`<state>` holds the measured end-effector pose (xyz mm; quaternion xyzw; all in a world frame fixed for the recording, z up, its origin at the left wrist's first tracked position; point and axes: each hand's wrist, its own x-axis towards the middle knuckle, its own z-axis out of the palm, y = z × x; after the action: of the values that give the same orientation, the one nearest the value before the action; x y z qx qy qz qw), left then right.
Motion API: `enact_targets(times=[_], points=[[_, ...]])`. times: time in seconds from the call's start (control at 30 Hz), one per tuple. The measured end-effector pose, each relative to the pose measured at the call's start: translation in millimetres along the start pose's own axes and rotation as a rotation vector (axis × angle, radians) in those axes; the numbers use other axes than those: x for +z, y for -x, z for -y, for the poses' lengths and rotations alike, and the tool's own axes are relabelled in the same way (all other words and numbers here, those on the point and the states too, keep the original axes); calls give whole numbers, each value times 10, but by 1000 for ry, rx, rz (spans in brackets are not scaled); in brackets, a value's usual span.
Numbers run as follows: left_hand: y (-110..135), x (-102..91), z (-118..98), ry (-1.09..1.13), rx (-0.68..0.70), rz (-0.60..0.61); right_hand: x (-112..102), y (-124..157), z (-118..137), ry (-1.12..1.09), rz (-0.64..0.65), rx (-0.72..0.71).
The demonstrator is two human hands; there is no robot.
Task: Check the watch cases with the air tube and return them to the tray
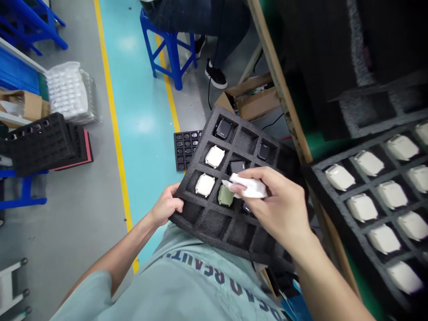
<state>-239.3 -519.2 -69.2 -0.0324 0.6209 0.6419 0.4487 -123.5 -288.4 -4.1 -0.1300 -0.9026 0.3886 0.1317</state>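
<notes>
My left hand (166,205) is closed on the left edge of a black foam tray (214,220), which tilts in front of my body. Square pockets divide the tray. Two white watch cases (205,185) sit in its left column, with a black watch case (223,129) above them and other dark ones to the right. A green watch case (225,195) lies in a pocket near the middle. Just above it, my right hand (279,200) pinches a crumpled white tissue (249,185). The tissue and fingers partly cover the neighbouring pockets.
On the green-topped bench at right lies another foam tray (363,187) filled with white watch cases. A tray of small dark pieces (185,149) is on the floor. A seated person's legs (200,18) and a blue stool (172,49) are ahead, beside a cardboard box (257,100).
</notes>
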Motion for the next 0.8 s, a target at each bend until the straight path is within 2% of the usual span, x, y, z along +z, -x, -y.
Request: enact_targets(times=[0.13,0.27,0.4,0.53,0.7,0.8], points=[[21,-9,7,-5,17,5,142,-11,68,-49,130,-173],[43,-14,16,-7,16,23,241,52,46,115,124,-233],[54,-1,13,-9,7,42,330,5,139,257,190,-362],[52,7,11,-9,4,44,352,-93,248,423,131,-316],[38,17,25,-6,-13,45,338,-109,235,343,299,-420],[31,18,27,0,-14,48,225,-193,118,459,154,-353]])
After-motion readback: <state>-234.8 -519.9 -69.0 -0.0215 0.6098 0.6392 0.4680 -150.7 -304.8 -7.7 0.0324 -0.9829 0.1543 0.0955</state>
